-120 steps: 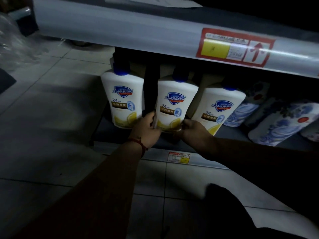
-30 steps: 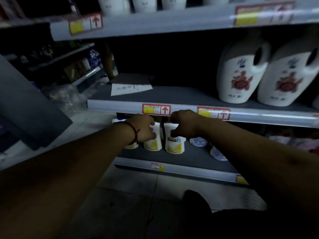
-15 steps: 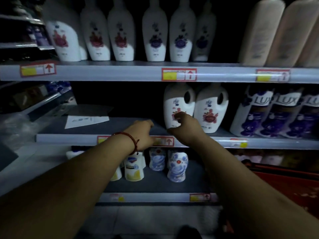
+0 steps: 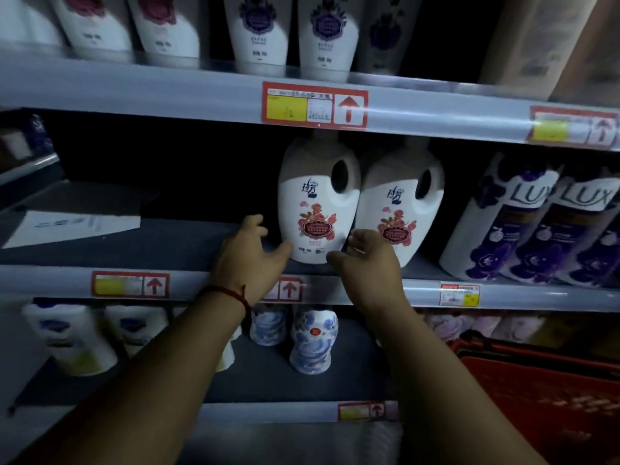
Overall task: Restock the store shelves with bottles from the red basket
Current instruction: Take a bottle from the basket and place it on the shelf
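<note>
White rose-print plastic bottle with handle hole: upright on grey middle shelf. Left hand, right hand: flanking its base, grips apart. Red plastic basket: below-right of it.

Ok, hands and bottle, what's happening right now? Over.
Left hand and right hand open, either side of rose bottle. Bottle upright on middle shelf. Twin bottle tight against its right side.

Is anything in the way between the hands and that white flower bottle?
Nothing visible. The left hand and right hand sit either side of the white flower bottle; its twin bottle stands close beside it.
</note>
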Tool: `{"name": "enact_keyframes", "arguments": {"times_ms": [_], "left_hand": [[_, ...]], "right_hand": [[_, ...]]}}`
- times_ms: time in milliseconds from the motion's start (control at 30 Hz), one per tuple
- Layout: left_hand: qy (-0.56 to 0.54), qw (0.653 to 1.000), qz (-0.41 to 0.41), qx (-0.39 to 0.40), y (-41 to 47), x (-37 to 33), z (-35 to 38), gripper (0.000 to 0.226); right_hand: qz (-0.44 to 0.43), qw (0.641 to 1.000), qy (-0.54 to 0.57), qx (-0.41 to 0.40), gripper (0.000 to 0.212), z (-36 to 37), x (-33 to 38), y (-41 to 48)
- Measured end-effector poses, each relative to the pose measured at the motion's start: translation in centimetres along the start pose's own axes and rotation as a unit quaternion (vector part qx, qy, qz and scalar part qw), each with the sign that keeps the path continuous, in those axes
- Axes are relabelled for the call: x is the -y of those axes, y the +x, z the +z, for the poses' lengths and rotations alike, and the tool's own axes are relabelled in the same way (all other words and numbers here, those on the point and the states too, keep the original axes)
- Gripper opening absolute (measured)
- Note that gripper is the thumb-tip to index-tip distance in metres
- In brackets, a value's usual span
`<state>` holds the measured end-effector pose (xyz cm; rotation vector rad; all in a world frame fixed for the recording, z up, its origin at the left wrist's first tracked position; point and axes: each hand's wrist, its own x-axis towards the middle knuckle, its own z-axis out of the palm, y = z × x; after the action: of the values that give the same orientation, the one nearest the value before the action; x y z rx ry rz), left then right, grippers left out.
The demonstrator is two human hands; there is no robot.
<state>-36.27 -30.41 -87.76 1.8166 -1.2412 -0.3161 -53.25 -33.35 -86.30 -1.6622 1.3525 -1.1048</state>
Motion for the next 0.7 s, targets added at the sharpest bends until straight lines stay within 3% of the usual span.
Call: {"name": "enact_keyframes", "arguments": {"times_ms": [233,500,700], "left_hand": [[-0.109,0.992,0.030,0.055,2.0,0.5,2.2,0.062],[-0.194,0.977,0.027,0.079,2.9,1.4,3.1,0.061],[-0.219,0.971,0.035,0.093,2.9,1.5,2.7,0.059]], "right_hand": [[-0.011,0.999,0.042,-0.005,0.043,1.8,-2.0,2.8],[-0.038,0.998,0.042,-0.008,0.030,1.9,-3.2,3.4],[-0.043,0.998,0.022,-0.046,0.035,2.5,-3.6,3.3]]}}
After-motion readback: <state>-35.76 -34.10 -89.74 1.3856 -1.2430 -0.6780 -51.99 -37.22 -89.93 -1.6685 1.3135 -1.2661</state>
